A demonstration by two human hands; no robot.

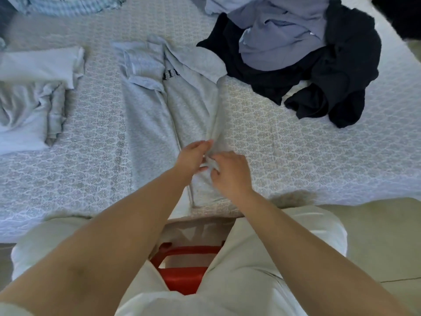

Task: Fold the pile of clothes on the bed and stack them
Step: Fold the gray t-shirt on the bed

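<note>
A pale grey T-shirt (159, 110) lies lengthwise on the bed (296, 151), its hem at the near edge and its collar pointing toward the far side. Its sleeves are already turned in over the body, so it forms a long narrow strip. Both hands meet on its right side close to the near edge. The left hand (193, 158) pinches a raised ridge of the cloth, and the right hand (230, 172) has its grip closed on the same bunched fabric just beside it.

By the look of things the job is somewhere in the middle. Toward the left edge lies a light grey garment (38, 71), partly folded, on top of looser pale cloth. Toward the far right corner a heap of dark and blue-grey clothes (307, 60) lies crumpled and unfolded. More checked cloth (68, 5) shows at the far left corner. This shirt needs its crosswise folds, then stacking, then the heap.
</note>
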